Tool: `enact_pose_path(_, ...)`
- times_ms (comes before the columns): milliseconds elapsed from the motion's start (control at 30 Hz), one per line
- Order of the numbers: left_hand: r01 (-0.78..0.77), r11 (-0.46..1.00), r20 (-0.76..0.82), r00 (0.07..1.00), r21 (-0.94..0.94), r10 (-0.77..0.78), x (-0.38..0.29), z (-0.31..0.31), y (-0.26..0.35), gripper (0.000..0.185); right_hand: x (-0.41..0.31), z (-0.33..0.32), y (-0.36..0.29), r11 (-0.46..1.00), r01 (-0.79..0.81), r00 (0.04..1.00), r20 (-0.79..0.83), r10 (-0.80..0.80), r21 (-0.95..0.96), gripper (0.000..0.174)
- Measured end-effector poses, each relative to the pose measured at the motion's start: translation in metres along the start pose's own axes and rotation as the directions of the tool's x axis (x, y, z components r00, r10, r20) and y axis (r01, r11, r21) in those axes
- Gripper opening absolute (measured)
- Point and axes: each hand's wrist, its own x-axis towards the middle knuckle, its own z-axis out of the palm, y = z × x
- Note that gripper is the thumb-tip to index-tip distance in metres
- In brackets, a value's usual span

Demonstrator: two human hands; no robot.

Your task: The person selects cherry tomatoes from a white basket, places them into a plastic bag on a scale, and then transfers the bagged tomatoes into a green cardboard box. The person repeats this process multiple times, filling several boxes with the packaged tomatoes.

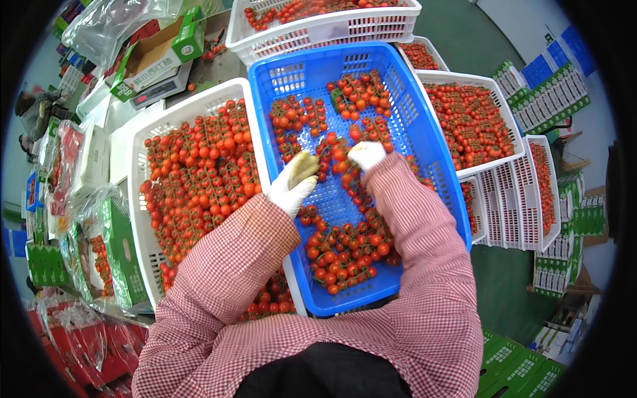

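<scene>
My left hand [294,183], in a white glove stained on the fingers, is over the left side of a blue plastic crate [318,309], fingers apart beside a cherry tomato cluster. My right hand [367,155], also gloved, has its fingers closed at the upper end of a vine of cherry tomatoes [340,155] above the middle of the crate. More tomato clusters [343,253] lie at the near end of the crate, and others [361,94] at its far end. To the left, a white plastic crate [137,199] holds rows of vine tomatoes [204,174].
Another white crate [323,32] stands beyond the blue one. Stacked white crates of tomatoes [507,199] are at the right. A green and white carton [154,59] sits on a scale [161,89] at the upper left. Plastic-wrapped cartons [119,248] line the left. A person [35,112] is at the far left.
</scene>
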Motion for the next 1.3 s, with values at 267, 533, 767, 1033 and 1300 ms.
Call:
enact_pose_path(267,0.213,0.76,0.181,0.975,-0.614,-0.127,-0.053,0.007,0.011,0.078,0.023,-0.029,0.021,0.881,0.018,0.926,-0.325,-0.194,-0.473,0.045)
enact_pose_path(533,0.261,0.884,0.055,0.964,-0.388,-0.261,-0.074,-0.06,0.033,0.073,0.091,-0.034,0.143,0.921,-0.289,0.923,-0.178,0.341,0.262,0.061)
enact_pose_path(767,0.202,0.708,0.018,0.966,-0.676,-0.258,-0.086,-0.093,0.015,0.071,0.028,-0.06,0.121,0.049,0.03,0.98,-0.039,0.194,0.998,0.049)
enact_pose_path(1033,0.194,0.744,-0.07,0.949,-0.64,-0.307,-0.092,-0.104,0.013,0.067,0.076,-0.012,0.077,0.935,-0.352,0.924,-0.149,0.352,0.025,0.084)
enact_pose_path(1300,0.2,0.575,0.062,0.966,-0.794,-0.251,-0.095,-0.121,0.013,0.066,0.077,0.021,0.045,0.841,-0.37,0.928,-0.114,0.354,-0.396,0.112)
